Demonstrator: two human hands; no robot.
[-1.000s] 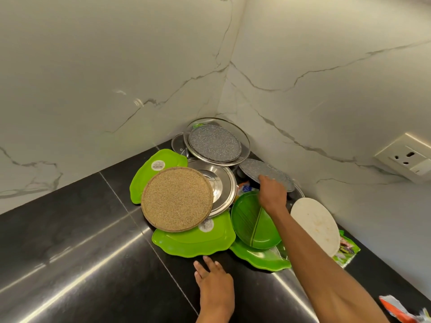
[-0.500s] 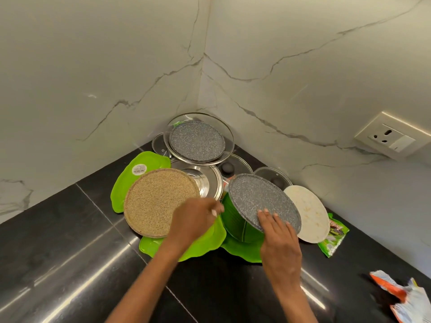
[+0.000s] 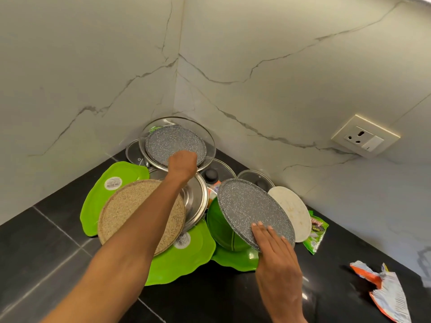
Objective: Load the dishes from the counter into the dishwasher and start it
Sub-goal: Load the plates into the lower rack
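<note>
I have just the head view to go by.

My left hand (image 3: 183, 162) is stretched out to the far corner of the black counter (image 3: 46, 264). It sits at the near edge of the far grey plate (image 3: 173, 142), which lies on a big glass lid (image 3: 211, 138). The fingers bend down out of sight, so I cannot tell if they hold the plate.

My right hand (image 3: 277, 259) is nearer to me. Its fingers (image 3: 262, 230) lie straight and flat on the near grey plate (image 3: 249, 206). I cannot see the thumb. This plate is tilted up and leans on a round green dish (image 3: 221, 229), which is tilted too.

The dishes are all piled in the corner. My left arm passes over a round woven mat (image 3: 126, 213). The mat lies on a green leaf plate (image 3: 109, 194), on a second leaf plate (image 3: 184, 264) and on a steel plate (image 3: 197, 199). A third leaf plate (image 3: 238, 259) lies under the green dish. A white plate (image 3: 291, 213) is just right of the near grey plate. Behind it is a small glass lid (image 3: 254, 177), and beside that a lid with a black knob (image 3: 211, 174).

A green packet (image 3: 318, 231) peeks out past the white plate. A torn wrapper (image 3: 384, 290) lies well apart on the right. A socket (image 3: 365, 136) is on the wall.
</note>
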